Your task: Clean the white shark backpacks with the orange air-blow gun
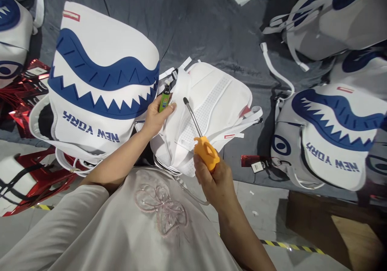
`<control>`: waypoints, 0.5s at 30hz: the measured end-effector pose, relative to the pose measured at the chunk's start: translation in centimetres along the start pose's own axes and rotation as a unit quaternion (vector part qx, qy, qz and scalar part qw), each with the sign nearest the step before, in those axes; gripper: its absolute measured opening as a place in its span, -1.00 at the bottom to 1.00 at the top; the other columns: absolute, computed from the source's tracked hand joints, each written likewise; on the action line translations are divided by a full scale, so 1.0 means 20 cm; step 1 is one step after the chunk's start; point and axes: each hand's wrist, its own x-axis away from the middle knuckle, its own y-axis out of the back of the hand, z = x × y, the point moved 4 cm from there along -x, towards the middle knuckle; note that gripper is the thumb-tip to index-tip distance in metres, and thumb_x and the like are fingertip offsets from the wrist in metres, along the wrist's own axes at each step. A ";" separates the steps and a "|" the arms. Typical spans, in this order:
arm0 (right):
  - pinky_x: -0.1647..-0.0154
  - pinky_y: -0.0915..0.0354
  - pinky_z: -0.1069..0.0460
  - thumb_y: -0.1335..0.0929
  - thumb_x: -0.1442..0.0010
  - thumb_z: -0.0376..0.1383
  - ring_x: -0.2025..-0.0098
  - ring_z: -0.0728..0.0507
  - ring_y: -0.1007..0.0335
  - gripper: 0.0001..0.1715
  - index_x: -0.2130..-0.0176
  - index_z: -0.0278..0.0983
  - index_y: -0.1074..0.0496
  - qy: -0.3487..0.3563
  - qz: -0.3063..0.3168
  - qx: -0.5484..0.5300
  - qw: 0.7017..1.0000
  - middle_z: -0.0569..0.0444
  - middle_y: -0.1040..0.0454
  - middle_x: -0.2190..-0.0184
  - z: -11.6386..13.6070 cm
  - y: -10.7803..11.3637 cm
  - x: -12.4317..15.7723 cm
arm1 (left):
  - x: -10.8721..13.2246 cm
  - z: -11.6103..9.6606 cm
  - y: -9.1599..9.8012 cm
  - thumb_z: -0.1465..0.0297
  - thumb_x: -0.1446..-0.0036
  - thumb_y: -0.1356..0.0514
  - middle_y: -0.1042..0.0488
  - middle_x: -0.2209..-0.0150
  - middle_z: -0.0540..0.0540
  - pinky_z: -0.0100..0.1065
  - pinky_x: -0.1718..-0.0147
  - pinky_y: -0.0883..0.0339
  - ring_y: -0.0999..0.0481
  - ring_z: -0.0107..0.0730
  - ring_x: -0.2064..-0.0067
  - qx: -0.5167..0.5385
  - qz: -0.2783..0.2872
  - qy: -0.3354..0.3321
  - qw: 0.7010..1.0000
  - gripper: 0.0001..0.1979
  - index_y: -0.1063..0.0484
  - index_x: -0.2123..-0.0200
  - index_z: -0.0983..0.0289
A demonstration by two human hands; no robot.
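Observation:
A white backpack (201, 89) lies in front of me with its straps and dotted panel facing up. My left hand (159, 115) is closed around a small green labelled item (165, 98) with a dark top, at the backpack's left edge beside the strap and buckle. The item's exact kind is unclear. In my right hand (214, 178) is a long-necked lighter with an orange handle (208, 152) and a metal tube. Its blackened tip points up and left over the backpack, with no flame visible.
A larger white-and-blue backpack (105, 73) stands at left. Others, including one backpack (335, 130), fill the right side. Red glossy wrappers (28, 89) and a red stool (39, 178) are at left. A red tag (249, 161) lies on the dark-covered table (193, 17).

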 end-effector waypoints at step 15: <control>0.42 -0.42 -0.03 -0.51 0.14 0.14 0.46 -0.11 -0.43 -0.31 0.24 -0.32 -0.39 -0.118 -0.007 -0.350 0.929 0.05 -0.49 0.44 -0.21 -0.05 -0.17 | 0.00 -0.11 -0.03 0.31 0.30 -0.51 -0.60 0.25 -0.01 -0.31 0.06 -0.36 -0.55 -0.38 0.22 0.110 -0.049 0.092 0.988 -0.48 -0.53 0.17 0.23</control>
